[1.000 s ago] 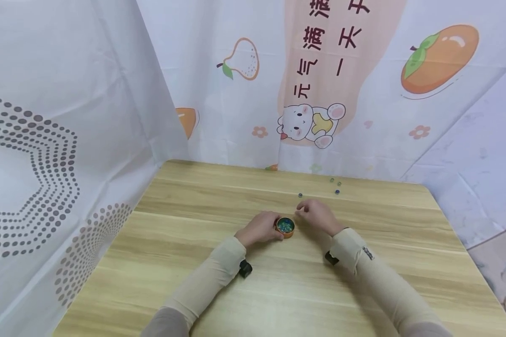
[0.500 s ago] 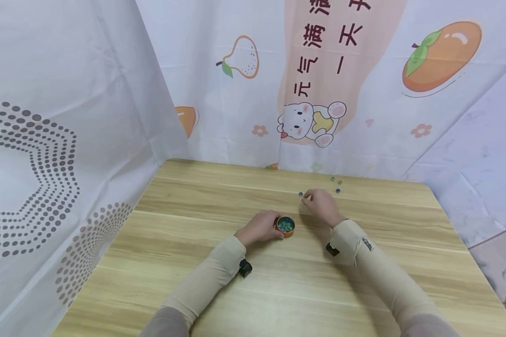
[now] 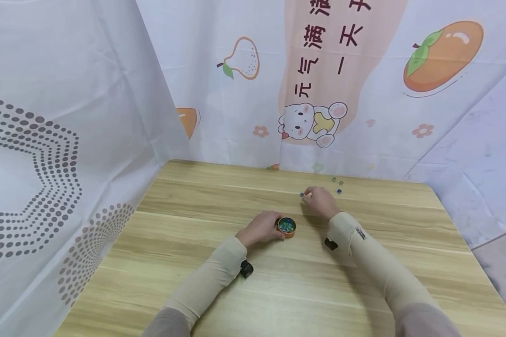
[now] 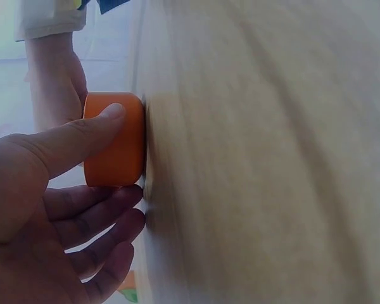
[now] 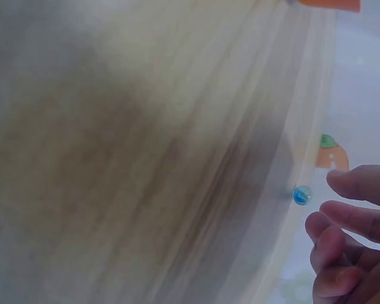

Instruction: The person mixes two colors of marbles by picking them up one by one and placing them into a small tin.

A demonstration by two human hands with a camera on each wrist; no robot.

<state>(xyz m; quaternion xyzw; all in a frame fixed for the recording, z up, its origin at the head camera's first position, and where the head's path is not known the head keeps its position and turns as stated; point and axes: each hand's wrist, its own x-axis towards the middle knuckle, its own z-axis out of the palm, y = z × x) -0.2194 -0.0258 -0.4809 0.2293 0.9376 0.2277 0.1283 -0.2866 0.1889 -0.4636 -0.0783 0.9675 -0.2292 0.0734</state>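
My left hand point(image 3: 261, 228) grips a small round orange bowl point(image 3: 287, 235) on the wooden table, its thumb along the near side and fingers around the other. Several blue and green glass marbles point(image 3: 286, 225) lie inside. In the left wrist view the bowl's smooth orange wall point(image 4: 114, 158) rests on the tabletop. My right hand point(image 3: 322, 202) reaches beyond the bowl to a single blue marble point(image 5: 302, 195) on the table. Its thumb and index finger are spread apart beside the marble, with a gap between them, and the other fingers bend loosely.
Farther back, to the right of my right hand, lie a dark blue marble point(image 3: 339, 191) and two greenish marbles point(image 3: 334, 179). The table point(image 3: 219, 187) ends at a printed curtain point(image 3: 236, 117) behind, with another curtain point(image 3: 109, 93) along the left.
My right hand has moved away from the bowl, back toward the lone blue marble, and its thumb and index finger have come right up to it. The left hand and bowl stay put.
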